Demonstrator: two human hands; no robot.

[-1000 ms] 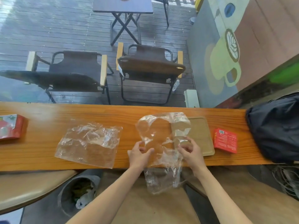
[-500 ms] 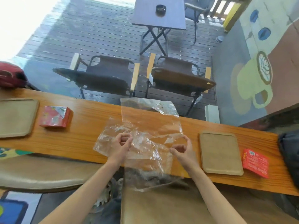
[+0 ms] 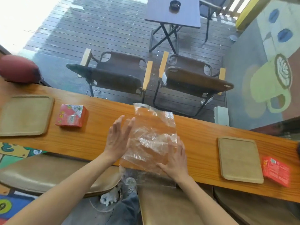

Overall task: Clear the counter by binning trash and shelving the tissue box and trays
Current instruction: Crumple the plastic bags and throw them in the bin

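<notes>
1. Clear crumpled plastic bags (image 3: 151, 137) lie on the wooden counter (image 3: 198, 135) between both hands, their near edge hanging over the counter's front edge.
2. Left hand (image 3: 117, 139): fingers extended and held together, palm turned toward the plastic, fingertips at its left border. Nothing is gripped; whether the fingers actually touch the film cannot be told.
3. Right hand (image 3: 174, 159): flat, fingers spread, pressing down on the near right part of the plastic. It is not closed around anything.
4. Left of the left hand, near on the counter, stands a red tissue box (image 3: 71, 116), upright and untouched.
5. Further left, just beside that box, lies a tan tray (image 3: 24, 115), flat on the counter, partly cut by the frame edge.
6. Right of the right hand, well apart from it, lies a second tan tray (image 3: 238, 159), flat, near the counter's front edge.
7. Just beyond that tray to the right sits a second red box (image 3: 276, 171), blurred; its print cannot be read.
8. Below the hands, under the counter's front edge, a bin (image 3: 110, 198) holding white crumpled waste shows between two padded stool seats (image 3: 53, 174).
9. Beyond the hands, past the counter's far edge, two folding chairs (image 3: 120, 75) stand on a dark slatted deck, with a small table (image 3: 174, 12) behind them.
</notes>
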